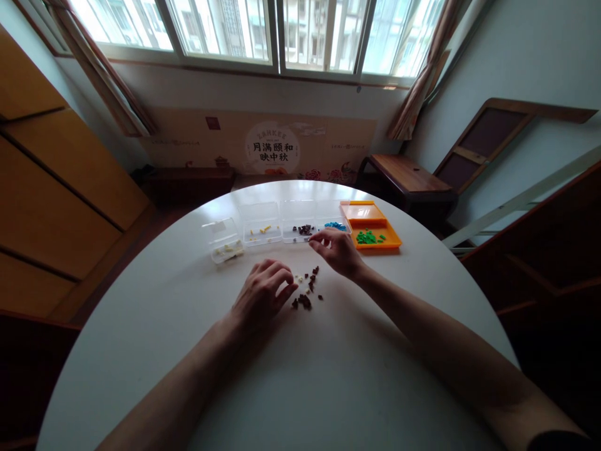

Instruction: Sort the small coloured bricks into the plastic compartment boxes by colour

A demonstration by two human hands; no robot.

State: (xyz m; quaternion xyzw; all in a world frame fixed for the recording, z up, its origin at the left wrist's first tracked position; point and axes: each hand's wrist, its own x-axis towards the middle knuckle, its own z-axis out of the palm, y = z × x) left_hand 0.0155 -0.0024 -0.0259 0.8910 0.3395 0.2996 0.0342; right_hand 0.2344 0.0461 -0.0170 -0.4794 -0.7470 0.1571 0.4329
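Small dark brown toy bricks (305,302) lie loose on the white table, with a few cream pieces (307,290) among them. Just left of these bricks is my left hand (265,288), its fingers curled and thumb close to the index finger; anything between them is hidden. My right hand (337,252) reaches to the front edge of a clear box (287,234) that holds dark bricks (305,230). Its thumb and index finger are pinched together, and what they grip is too small to name. Beyond that hand, blue pieces (335,225) lie in a clear compartment.
An orange case (393,240) with green pieces (369,237) stands open at the right of the row. Further left are a clear box (260,238) with yellow pieces and a smaller box (227,252) with cream ones. The round table (154,332) faces a window.
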